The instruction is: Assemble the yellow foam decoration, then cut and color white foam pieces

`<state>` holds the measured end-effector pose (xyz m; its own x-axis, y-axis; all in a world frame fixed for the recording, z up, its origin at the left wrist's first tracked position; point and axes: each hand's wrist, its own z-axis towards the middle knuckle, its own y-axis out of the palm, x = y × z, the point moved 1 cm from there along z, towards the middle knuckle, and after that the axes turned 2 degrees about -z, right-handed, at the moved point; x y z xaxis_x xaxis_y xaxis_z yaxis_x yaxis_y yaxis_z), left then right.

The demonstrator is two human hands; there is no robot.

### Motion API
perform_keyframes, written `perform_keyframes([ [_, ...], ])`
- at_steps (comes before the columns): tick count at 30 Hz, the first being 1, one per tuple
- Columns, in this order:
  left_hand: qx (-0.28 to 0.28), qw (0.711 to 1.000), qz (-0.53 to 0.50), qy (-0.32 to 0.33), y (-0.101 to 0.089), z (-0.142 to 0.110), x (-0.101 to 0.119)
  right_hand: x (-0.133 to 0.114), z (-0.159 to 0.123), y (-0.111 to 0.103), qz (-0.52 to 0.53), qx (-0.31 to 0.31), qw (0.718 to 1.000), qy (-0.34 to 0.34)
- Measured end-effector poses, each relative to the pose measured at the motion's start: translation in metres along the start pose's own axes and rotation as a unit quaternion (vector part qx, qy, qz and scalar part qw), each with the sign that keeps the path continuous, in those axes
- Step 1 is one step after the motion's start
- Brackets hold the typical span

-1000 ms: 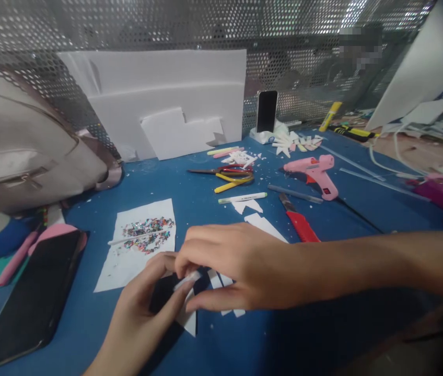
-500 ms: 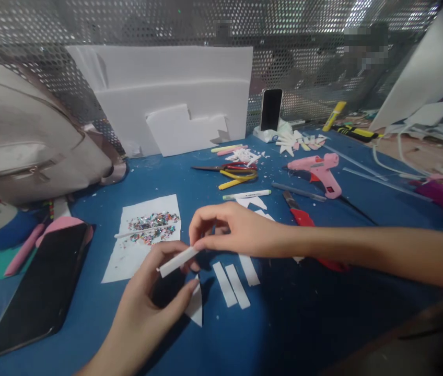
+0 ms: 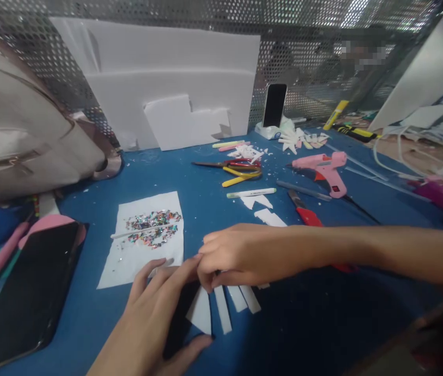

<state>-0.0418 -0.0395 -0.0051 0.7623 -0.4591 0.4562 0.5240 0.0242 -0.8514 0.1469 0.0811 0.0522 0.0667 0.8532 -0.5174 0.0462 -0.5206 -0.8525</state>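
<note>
My right hand (image 3: pixel 233 256) has its fingers bent and pressed together over the upper end of a white foam-board strip (image 3: pixel 223 313), which lies on the blue table. To the left, my left hand (image 3: pixel 149 308) has its thumb and fingers spread, index fingertip against the right fingers. A white triangular piece (image 3: pixel 201 312) lies between the left thumb and index finger. Two more white strips (image 3: pixel 237 299) rest side by side to the right, their upper ends hidden by my right hand. A white sheet (image 3: pixel 109 271) bearing colourful sequins (image 3: pixel 154 240) and a thin white stick lies beyond my left hand.
At left are a black phone (image 3: pixel 25 292) and a pale bag (image 3: pixel 21 120). A red cutter (image 3: pixel 310 216), marker (image 3: pixel 251 193), scissors (image 3: pixel 241 176) and pink glue gun (image 3: pixel 325 169) lie beyond my right arm. White boards (image 3: pixel 170 57) lean at the back.
My right hand has lowered the held strip from above my left hand to the table, beside the other strips. My left fingers have spread, and the thumb has moved down toward me.
</note>
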Motion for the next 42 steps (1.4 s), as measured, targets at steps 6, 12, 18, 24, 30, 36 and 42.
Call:
perform_keyframes([
  [6, 0.004, 1.000, -0.018, -0.022, 0.001, -0.001, -0.002, -0.002, -0.009, -0.004, -0.015, 0.048, 0.998, 0.045],
  [12, -0.005, 0.999, -0.021, -0.038, 0.003, -0.002, 0.001, -0.004, -0.035, 0.013, -0.068, 0.091, 0.988, 0.103],
  [18, -0.025, 0.999, 0.039, 0.022, 0.004, 0.005, 0.007, -0.003, -0.043, 0.049, -0.094, 0.150, 0.981, 0.072],
  [24, -0.022, 0.999, 0.042, 0.014, 0.005, 0.014, 0.020, -0.002, -0.047, 0.051, -0.085, 0.176, 0.977, 0.083],
  [30, -0.021, 0.999, 0.028, 0.008, 0.008, 0.017, 0.021, -0.005, -0.057, 0.043, -0.067, 0.152, 0.978, 0.125],
  [36, -0.021, 0.999, 0.027, 0.025, 0.008, 0.017, 0.020, -0.005, -0.058, 0.033, -0.053, 0.154, 0.975, 0.148],
  [42, -0.018, 1.000, 0.011, 0.014, 0.009, 0.015, 0.018, -0.004, -0.073, 0.032, -0.099, 0.154, 0.962, 0.202],
])
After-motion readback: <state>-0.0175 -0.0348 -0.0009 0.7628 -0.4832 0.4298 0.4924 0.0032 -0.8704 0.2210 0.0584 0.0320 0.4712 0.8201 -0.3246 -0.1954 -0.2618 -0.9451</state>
